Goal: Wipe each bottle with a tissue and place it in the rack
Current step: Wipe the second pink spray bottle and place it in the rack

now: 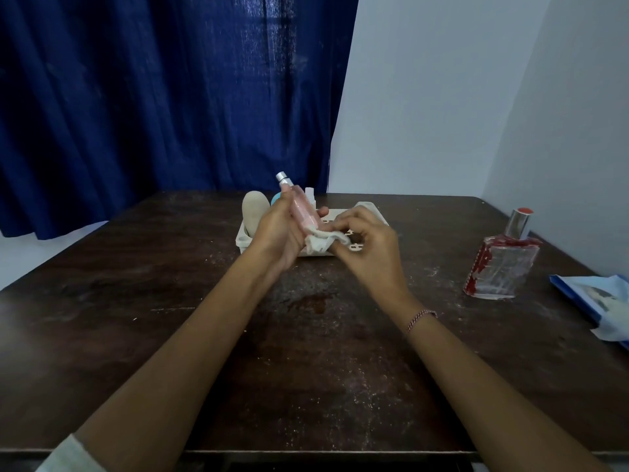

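My left hand [277, 238] grips a slim pink bottle [303, 207] with a silver cap, tilted up and away over the table. My right hand [369, 247] pinches a crumpled white tissue [321, 240] against the bottle's lower end. Just behind both hands lies the white plastic rack [243, 241], holding a beige rounded bottle [254, 207], something blue [275, 198] and a small white bottle [309, 193]. A clear square perfume bottle [500, 267] with red markings and a silver, red-topped cap stands alone at the right.
The dark wooden table [170, 301] is dusty and scuffed, with a wet-looking stain at its centre. A blue tissue packet [599, 301] lies at the right edge. A blue curtain hangs behind on the left; a white wall closes the right side.
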The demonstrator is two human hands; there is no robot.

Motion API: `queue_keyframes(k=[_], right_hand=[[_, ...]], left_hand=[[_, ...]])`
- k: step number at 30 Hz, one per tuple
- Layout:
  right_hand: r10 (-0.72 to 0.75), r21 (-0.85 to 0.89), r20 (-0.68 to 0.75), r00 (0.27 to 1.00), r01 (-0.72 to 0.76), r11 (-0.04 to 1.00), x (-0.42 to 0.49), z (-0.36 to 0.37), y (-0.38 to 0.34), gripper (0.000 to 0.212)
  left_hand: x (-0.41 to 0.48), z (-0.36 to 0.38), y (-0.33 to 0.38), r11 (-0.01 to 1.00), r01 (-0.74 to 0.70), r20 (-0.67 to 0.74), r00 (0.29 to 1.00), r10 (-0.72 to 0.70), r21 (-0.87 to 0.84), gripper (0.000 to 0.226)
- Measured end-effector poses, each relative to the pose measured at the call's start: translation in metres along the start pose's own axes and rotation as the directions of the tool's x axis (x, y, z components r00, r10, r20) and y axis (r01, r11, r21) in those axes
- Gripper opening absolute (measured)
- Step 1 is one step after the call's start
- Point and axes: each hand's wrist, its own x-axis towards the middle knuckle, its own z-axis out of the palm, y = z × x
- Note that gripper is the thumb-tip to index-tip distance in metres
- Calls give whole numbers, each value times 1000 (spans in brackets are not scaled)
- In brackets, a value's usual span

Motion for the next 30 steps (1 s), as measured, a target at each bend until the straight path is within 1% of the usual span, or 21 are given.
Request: queue_keyframes(k=[1, 2, 5, 8, 10, 12, 14, 17, 22, 24, 27, 28, 30], right_hand=[[0, 11, -20, 1000, 0, 1000, 1, -3, 1, 27], [-14, 15, -7, 1000, 14, 1000, 2, -5, 0, 29], [-126, -9, 108, 986, 128, 992, 2, -8, -2, 22], [-173, -41, 99, 980, 177, 983, 0, -8, -4, 20], [-173, -55, 79, 982, 177, 983, -1, -8, -5, 22], [-170, -38, 53, 984, 172, 984, -2, -8, -5, 19], [-170, -11, 19, 985, 171, 985, -2, -8, -5, 15], [-173, -3, 6, 985, 173, 985, 0, -7, -2, 19], [-154, -1, 23, 988, 154, 988, -2, -8, 0, 13], [-122, 49, 33, 992, 120, 992, -2, -8, -1, 13], [-46, 120, 110, 993, 33, 992, 3, -9, -1, 25], [-22, 114, 142, 990, 6, 993, 4, -9, 1, 27], [24, 54, 221, 975, -37, 998, 7, -12, 6, 24]], left_hand=[[1, -1, 1, 1000, -1, 7, 1000, 2, -28, 33], [2, -3, 1, 999, 7, 8, 1000, -7, -41, 34], [1, -3, 0, 997, 66, -10, 998, -67, -50, 39], [-3, 4, -4, 987, 125, -5, 992, -126, -103, 39], [-4, 6, -7, 981, 144, -7, 989, -146, -127, 40], [-2, 5, -7, 983, 134, -3, 991, -136, -126, 40], [1, 3, -5, 987, 95, -9, 995, -97, -129, 38], [3, 0, -2, 989, 42, -31, 998, -47, -143, 34], [2, 5, -9, 977, 93, -4, 995, -96, -190, 32], [2, 6, -9, 984, 69, -30, 997, -75, -167, 32], [5, 3, -5, 998, -42, -105, 994, 36, -53, 33], [5, 1, -4, 997, -78, -111, 991, 78, 2, 32], [6, 0, -5, 980, -148, -99, 982, 162, 132, 27]])
